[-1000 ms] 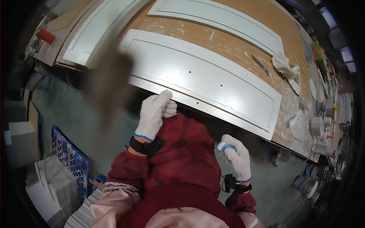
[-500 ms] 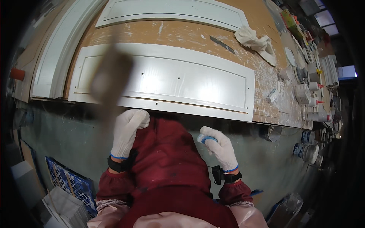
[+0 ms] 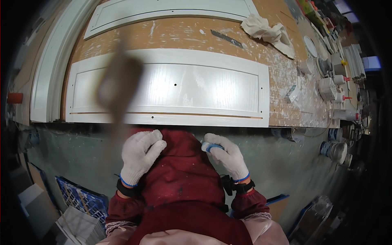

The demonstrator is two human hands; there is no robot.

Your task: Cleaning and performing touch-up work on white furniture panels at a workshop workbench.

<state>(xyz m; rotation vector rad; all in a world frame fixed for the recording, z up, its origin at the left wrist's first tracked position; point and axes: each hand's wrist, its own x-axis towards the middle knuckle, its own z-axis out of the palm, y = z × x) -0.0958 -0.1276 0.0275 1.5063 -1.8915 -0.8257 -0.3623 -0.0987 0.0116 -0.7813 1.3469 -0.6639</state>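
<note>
Two gloved hands sit at 6 o'clock, just below the bench [image 3: 253, 38] edge. Right hand [image 3: 226, 155]: grip clamped on a small blue object [image 3: 212, 147], mostly hidden by the fingers. Left hand [image 3: 141, 157]: grip curled together, holding nothing visible. White door panel [image 3: 167, 87] lies flat at 12 o'clock of both hands; rag [image 3: 267, 32] at 1 o'clock.

Both hands gloved in white knit cotton: left hand [image 3: 141, 157], right hand [image 3: 226, 157]. Blue trim ringing each glove cuff. Black bands strapped at both wrists, the right one bulkier, with a small boxy part on it. Dark red sleeves, gathered at the elbows over paler pink cloth with a patterned edge. Dark red apron or smock down the front, flecked with pale specks and a few dark spots.
</note>
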